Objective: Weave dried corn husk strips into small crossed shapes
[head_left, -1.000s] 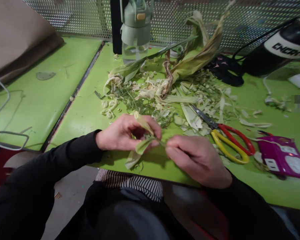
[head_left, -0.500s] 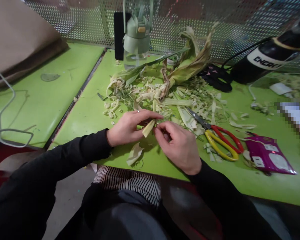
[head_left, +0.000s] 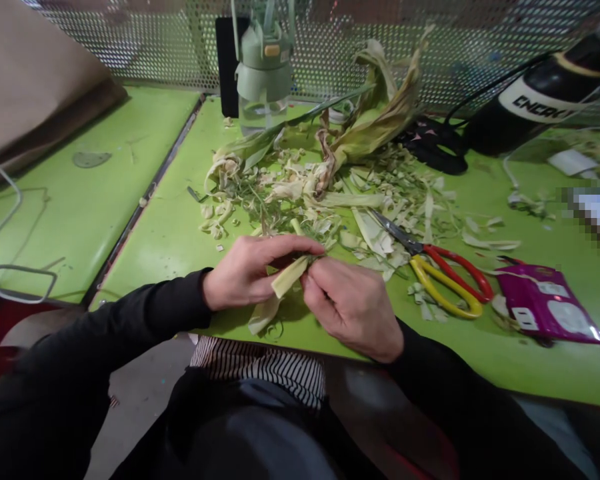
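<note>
husk strip (head_left: 290, 277), between both hands (head_left: 250, 270), above green tabletop (head_left: 150, 260)

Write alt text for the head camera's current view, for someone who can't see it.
A person's left hand holds a pale corn husk strip, the closed right hand against its end, over a green table. Beyond lie husk scraps and a water bottle; red-and-yellow-handled scissors and a purple packet lie right.
</note>
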### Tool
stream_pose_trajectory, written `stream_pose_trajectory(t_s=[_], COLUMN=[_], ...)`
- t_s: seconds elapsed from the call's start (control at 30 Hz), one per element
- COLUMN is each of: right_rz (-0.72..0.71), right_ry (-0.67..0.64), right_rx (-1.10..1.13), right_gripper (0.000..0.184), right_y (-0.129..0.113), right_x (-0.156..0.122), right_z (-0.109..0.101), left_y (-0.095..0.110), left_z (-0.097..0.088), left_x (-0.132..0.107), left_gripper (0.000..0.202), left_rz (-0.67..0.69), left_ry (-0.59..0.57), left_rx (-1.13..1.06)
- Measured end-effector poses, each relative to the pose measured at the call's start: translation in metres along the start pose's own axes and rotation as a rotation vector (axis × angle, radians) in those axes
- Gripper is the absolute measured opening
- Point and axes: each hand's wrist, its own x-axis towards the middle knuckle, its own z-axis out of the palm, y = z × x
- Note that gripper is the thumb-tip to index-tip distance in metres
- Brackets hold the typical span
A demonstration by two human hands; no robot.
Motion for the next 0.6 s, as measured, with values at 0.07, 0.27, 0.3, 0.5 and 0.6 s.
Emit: stream_pose_trajectory(t_s=[0.07, 0.27, 0.3, 0.5, 0.6], right_rz=[-0.058, 0.041, 0.061, -0.028, -0.03], right_ry=[-0.02, 0.09, 0.093, -0.058, -0.038], right_rx=[-0.015, -0.057, -0.067, -0.133, -0.066], right_gripper=[0.026, 0.027, 0.027, 0.024, 0.027], right_y=[0.0, 0.0, 0.001, 0.005, 0.006], right_x=[-0.003, -0.004, -0.003, -0.001, 0.0], right_z=[0.001, 0.005, 0.005, 0.0, -0.007], left_y=[0.002, 0.003, 0.002, -0.002, -0.001], left_z=[0.0, 0.003, 0.002, -0.011, -0.009], left_x=[-0.002, 0.003, 0.005, 0.012, 0.011], left_gripper=[0.029, 0.034, 0.03, 0.043, 0.03], left_rz=[-0.001, -0.233, -0.286, -0.46, -0.471], left_ry=[-0.03, 0.082, 0.087, -0.141, -0.103], left_rx=[-0.007, -0.358, -0.402, -0.552, -0.665])
